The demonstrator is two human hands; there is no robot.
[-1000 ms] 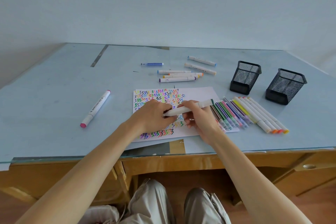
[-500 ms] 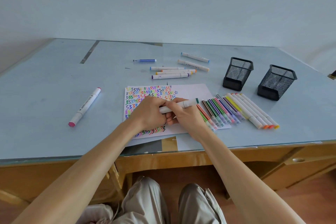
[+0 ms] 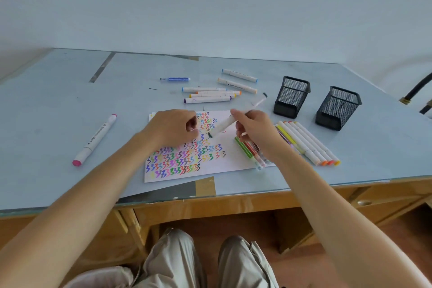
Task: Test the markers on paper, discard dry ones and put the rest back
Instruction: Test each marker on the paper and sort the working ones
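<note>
Nearest the desk's edge, the scribble-filled paper (image 3: 210, 166) lies flat, and just over it the right hand (image 3: 254, 131) now grips a white marker (image 3: 228, 121) with its dark tip angled down at the sheet. A second ago both hands held that marker capped; now the left hand (image 3: 173, 128) has pulled away, fingers curled (presumably round the cap, though I cannot see it). So this one is about to be tested. Beyond lie loose markers (image 3: 208, 94), and to the right two mesh pen holders (image 3: 292, 97).
</note>
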